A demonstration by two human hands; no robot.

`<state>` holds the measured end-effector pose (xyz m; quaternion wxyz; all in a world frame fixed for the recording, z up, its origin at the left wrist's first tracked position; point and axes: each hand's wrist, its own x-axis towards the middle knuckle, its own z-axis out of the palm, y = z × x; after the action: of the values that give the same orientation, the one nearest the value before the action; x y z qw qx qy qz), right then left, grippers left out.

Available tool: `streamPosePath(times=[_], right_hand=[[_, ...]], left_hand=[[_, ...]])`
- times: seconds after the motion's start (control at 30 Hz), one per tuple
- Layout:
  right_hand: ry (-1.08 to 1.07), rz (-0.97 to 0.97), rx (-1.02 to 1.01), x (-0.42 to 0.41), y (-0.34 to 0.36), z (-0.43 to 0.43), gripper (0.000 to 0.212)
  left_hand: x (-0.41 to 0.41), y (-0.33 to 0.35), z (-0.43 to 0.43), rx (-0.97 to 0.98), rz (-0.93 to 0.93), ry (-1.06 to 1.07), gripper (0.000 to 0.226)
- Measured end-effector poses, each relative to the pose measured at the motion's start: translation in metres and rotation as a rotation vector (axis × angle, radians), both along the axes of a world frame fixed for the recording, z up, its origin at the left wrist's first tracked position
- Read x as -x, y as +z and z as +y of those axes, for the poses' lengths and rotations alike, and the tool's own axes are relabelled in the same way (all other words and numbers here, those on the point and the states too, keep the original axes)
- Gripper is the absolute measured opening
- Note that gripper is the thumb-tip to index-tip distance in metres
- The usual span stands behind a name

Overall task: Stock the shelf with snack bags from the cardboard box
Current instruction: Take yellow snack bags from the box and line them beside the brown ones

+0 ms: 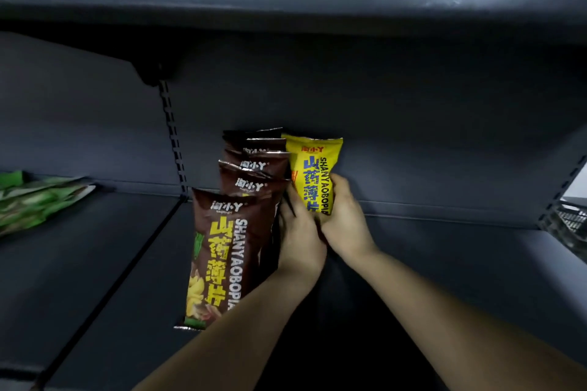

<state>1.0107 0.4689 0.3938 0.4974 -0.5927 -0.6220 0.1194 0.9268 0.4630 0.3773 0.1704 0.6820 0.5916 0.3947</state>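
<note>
Yellow and bright, one snack bag [314, 173] stands up at the back of the dark shelf [460, 263], and the right hand [344, 216] has it. The grip is closed around the lower half of this bag, with the thumb on the front and the other fingers curled behind. The top of the bag sticks up above the hand.

Just to the left stands a row of brown snack bags [228, 251]. They stand one behind the other, from the front of the shelf to the back wall. I can count four for sure by their tops, and a fifth top may peek out at the very back, but it is too dark to tell. The front brown bag is the biggest in view and leans a little to the right.

The left hand [300, 238] is pressed flat against the right side of the brown row. Its fingers point up and back, mostly straight, and they touch the bags and the yellow one too. It is not wrapped around anything.

Far off on the left part of the shelf lie some green bags [41, 200], flat in a small pile. I cannot count them.
</note>
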Motion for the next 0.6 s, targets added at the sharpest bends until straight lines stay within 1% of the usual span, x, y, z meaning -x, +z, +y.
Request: streamPosePath(times=[0.1,0.17,0.3,0.37,0.4,0.47,0.5,0.53,0.6], right_hand=[[-0.034,-0.026,-0.016,0.003,-0.004,0.006,0.069],[-0.032,-0.027,-0.009,0.005,-0.007,0.01,0.069],[-0.003,-0.105,0.084,0.004,-0.007,0.017,0.059],[-0.013,-0.148,0.098,0.005,-0.003,0.014,0.066],[-0.08,-0.176,0.044,0.007,0.002,0.011,0.07],[-0.245,-0.303,-0.186,0.007,0.017,0.006,0.068],[-0.278,-0.401,-0.288,0.008,0.025,0.005,0.068],[-0.269,-0.52,-0.352,0.007,0.033,0.006,0.069],[-0.198,-0.797,-0.358,0.003,0.041,0.017,0.071]], left_hand=[[-0.003,-0.009,-0.001,-0.028,0.014,0.03,0.073],[-0.004,-0.013,-0.002,-0.044,0.027,0.047,0.074],[-0.004,-0.011,-0.004,-0.038,0.04,0.079,0.075],[-0.004,-0.009,-0.007,-0.087,0.096,0.109,0.079],[-0.003,-0.008,-0.007,-0.109,0.121,0.116,0.083],[-0.002,-0.007,-0.008,-0.075,0.168,0.071,0.09],[-0.002,-0.006,-0.008,-0.047,0.178,0.043,0.091],[-0.002,-0.005,-0.009,-0.027,0.181,0.034,0.09],[-0.003,-0.005,-0.01,-0.005,0.195,0.053,0.088]])
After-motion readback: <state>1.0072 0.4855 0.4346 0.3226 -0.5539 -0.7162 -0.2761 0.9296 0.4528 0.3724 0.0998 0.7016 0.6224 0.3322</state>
